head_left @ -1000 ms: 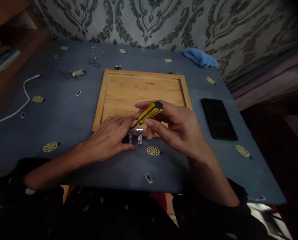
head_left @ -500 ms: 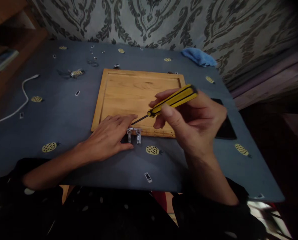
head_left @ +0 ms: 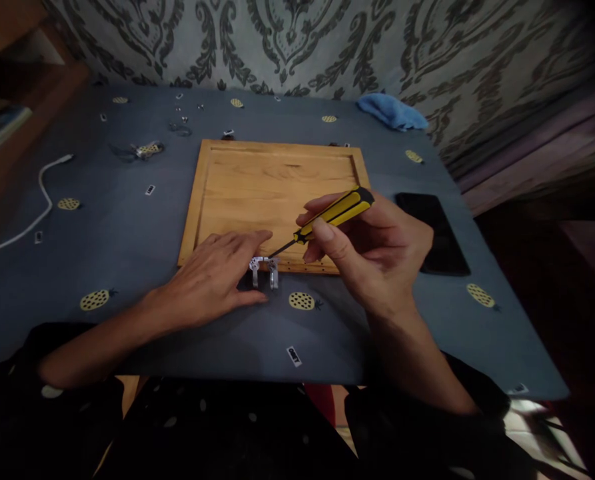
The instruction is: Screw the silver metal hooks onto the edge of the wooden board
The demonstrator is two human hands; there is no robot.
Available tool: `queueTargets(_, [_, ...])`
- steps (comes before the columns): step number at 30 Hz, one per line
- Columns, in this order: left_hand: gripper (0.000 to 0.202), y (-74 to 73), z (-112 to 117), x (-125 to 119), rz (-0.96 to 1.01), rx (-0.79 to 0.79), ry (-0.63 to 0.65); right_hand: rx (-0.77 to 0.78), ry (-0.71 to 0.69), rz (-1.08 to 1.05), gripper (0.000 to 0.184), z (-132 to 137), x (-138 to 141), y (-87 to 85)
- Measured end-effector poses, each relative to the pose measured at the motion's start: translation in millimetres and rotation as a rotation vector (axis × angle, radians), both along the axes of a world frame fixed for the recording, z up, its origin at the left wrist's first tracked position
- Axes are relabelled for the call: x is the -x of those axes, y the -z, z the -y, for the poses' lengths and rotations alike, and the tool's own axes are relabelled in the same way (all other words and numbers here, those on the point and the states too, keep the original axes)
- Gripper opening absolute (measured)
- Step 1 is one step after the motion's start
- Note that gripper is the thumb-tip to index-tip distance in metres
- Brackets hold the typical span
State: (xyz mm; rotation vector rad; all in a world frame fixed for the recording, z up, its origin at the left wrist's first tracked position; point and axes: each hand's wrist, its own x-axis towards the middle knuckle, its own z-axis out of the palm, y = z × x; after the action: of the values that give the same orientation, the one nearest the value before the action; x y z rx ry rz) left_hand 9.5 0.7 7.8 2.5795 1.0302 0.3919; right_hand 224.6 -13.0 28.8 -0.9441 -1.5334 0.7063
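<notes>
My right hand (head_left: 377,247) grips a yellow and black screwdriver (head_left: 340,215) between thumb and fingers. Its thin shaft slants down to the left, and the tip meets or nearly meets a small silver metal fitting (head_left: 264,265). Two legs of this fitting hang over the front edge of a wooden panel (head_left: 262,187) with a raised frame. My left hand (head_left: 214,270) lies across the panel's front left part, fingers stretched and thumb apart, with the fitting beside it between index finger and thumb. Whether hidden fingertips press on the fitting, I cannot tell.
A black phone (head_left: 434,233) lies right of the panel, a blue cloth (head_left: 392,111) at the back right. Small metal bits (head_left: 184,120) and a clear plastic bag (head_left: 137,151) are at the back left. A white cable (head_left: 44,193) runs along the left side.
The screwdriver and my right hand have moved down and left, bringing the tip to the metal fitting. More of the phone shows. My left hand stays in place on the panel.
</notes>
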Motion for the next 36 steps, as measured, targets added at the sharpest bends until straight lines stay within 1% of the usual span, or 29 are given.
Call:
queueTargets(5, [0.078,-3.2,1,-7,-0.010,-0.018,0.022,-0.003,0.034,-0.012,0.012,2,-5,1.6])
queueTargets(12, [0.076,-6.6,0,-18,-0.045,-0.019,0.036,-0.014,0.070,0.033,0.010,6,-9,-0.9])
queueTargets(19, [0.072,-3.0,0,-19,0.002,-0.001,0.011,0.016,0.094,0.101,0.013,8,-9,-0.5])
queueTargets(24, [0.070,-3.0,2,-20,0.013,-0.003,-0.002,0.033,0.090,0.131,0.012,10,-8,-0.5])
queueTargets(31, [0.070,-3.0,2,-20,0.011,0.011,-0.014,0.050,0.130,0.140,0.011,13,-5,-2.2])
queueTargets(36, [0.070,-1.1,2,-20,0.017,-0.020,-0.010,0.052,0.127,0.144,0.009,13,-3,-2.2])
